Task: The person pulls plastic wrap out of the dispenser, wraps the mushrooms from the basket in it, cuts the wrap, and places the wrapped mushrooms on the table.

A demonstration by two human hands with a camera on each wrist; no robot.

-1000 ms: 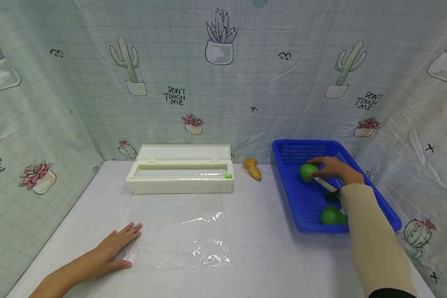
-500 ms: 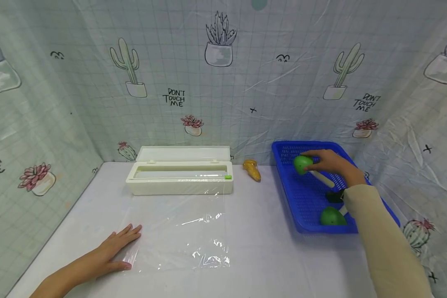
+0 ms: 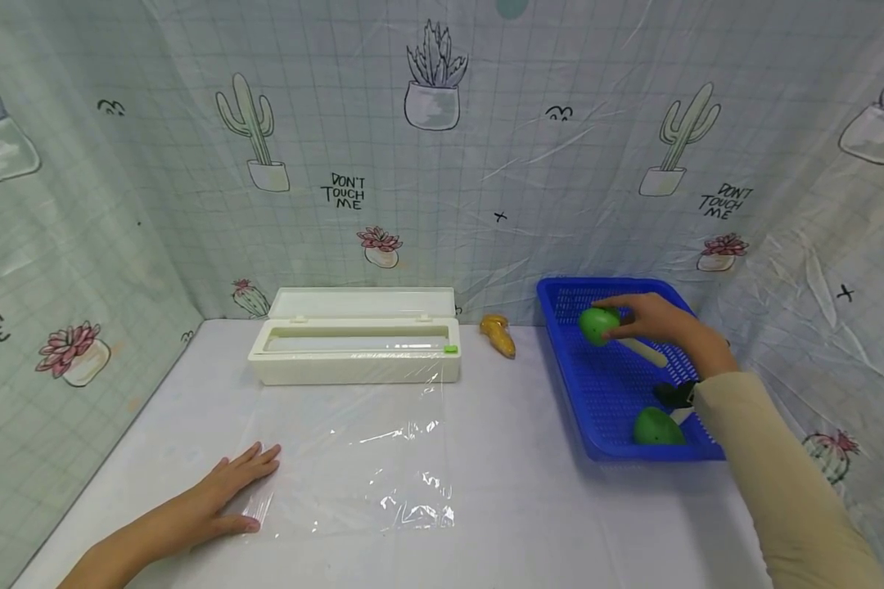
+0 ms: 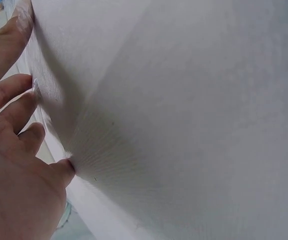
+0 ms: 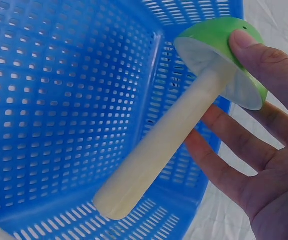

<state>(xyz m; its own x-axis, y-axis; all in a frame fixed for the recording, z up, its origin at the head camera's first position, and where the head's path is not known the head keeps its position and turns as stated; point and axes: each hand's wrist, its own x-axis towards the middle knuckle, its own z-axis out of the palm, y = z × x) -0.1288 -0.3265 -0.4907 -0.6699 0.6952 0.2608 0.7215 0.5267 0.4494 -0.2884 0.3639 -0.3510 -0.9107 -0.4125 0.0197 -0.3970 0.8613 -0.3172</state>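
Observation:
In the head view my right hand (image 3: 651, 319) pinches a toy mushroom (image 3: 595, 325) by its green cap over the blue basket (image 3: 589, 433). Up close in the right wrist view, the mushroom's pale stem (image 5: 164, 145) slants down and left. On the left, my left hand (image 3: 217, 499) rests with fingers outstretched on the edge of a sheet of cling film (image 3: 361, 458). That film runs across the white table from a white cling film dispenser (image 3: 357, 368), whose lid stands up. The left wrist view shows the left fingertips (image 4: 13, 92) on the white surface.
Inside the basket lie another green-capped piece (image 3: 657, 427) and a dark object (image 3: 670, 394) partly hidden by the sleeve. A yellow piece (image 3: 498, 337), seemingly film-wrapped, lies between dispenser and basket. A cactus-print sheet (image 3: 442, 204) lines the back and sides.
My right hand has lifted the green-capped mushroom slightly and moved it a little left within the basket area. The left hand has stayed on the film.

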